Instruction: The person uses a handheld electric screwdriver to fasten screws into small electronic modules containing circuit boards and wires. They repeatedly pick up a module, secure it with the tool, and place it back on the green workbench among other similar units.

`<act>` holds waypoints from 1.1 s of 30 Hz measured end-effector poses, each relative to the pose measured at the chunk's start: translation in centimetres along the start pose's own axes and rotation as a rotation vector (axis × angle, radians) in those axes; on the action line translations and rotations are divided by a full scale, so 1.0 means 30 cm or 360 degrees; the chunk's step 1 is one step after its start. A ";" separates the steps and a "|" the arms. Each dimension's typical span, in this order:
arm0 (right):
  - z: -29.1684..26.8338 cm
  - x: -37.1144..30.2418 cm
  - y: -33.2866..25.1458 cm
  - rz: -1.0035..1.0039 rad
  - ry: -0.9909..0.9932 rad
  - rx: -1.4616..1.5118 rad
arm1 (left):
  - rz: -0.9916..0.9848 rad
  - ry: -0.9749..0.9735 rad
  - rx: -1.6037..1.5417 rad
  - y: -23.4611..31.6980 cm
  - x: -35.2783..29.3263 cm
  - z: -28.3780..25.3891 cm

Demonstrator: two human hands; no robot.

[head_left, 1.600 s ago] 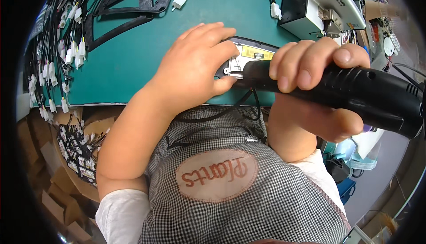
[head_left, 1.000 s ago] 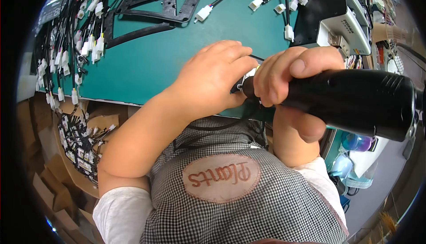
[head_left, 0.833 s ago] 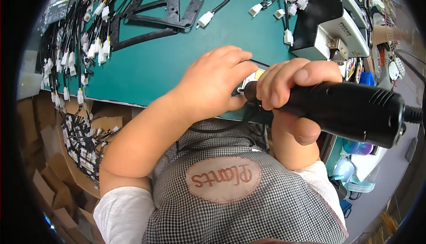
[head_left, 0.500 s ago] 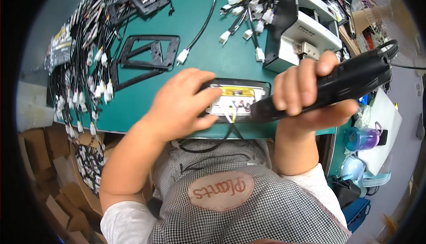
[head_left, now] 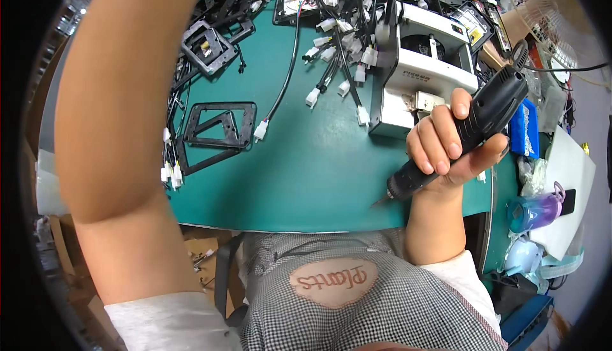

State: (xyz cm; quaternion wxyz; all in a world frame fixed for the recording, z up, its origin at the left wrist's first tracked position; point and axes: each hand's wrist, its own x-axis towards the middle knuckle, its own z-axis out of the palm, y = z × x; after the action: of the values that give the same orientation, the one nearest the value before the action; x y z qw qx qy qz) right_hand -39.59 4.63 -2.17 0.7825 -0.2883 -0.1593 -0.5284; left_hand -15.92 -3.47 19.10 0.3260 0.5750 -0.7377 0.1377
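Head view. The right hand (head_left: 446,150) is wrapped around the black grip of an electric screwdriver (head_left: 462,131), fingers closed over its upper side and thumb beneath. The tool lies tilted, its cord end raised toward the upper right and its metal tip pointing down-left, just above the front edge of the green bench (head_left: 306,172). The left arm (head_left: 121,109) rises along the left side and runs out of the top of the picture; its hand is not in view. Just behind the right hand stands a white machine (head_left: 421,70). Black frames (head_left: 213,128) lie on the left part of the bench, with black cables ending in white plugs (head_left: 331,64) spread across its far side.
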 end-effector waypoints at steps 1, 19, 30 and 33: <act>-0.001 -0.001 0.003 -0.0018 0.0030 -0.0006 | -0.0096 -0.0206 0.0023 0.017 0.030 0.037; 0.050 -0.013 0.025 0.0001 0.0159 -0.0168 | 0.0076 -0.1226 0.1149 -0.820 -0.557 0.126; 0.009 -0.014 0.034 0.0062 0.0211 -0.0315 | -0.0831 -0.0628 -0.0323 -0.510 -0.473 -0.002; -0.004 -0.013 0.035 0.0060 0.0209 -0.0309 | -0.0882 -0.0696 -0.0438 -0.390 -0.536 0.040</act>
State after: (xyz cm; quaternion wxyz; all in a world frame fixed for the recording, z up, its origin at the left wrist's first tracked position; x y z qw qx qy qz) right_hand -38.79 5.13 -2.79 0.7693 -0.3306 -0.0504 -0.5444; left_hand -3.31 4.50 5.91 0.2599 0.7193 -0.6180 -0.1820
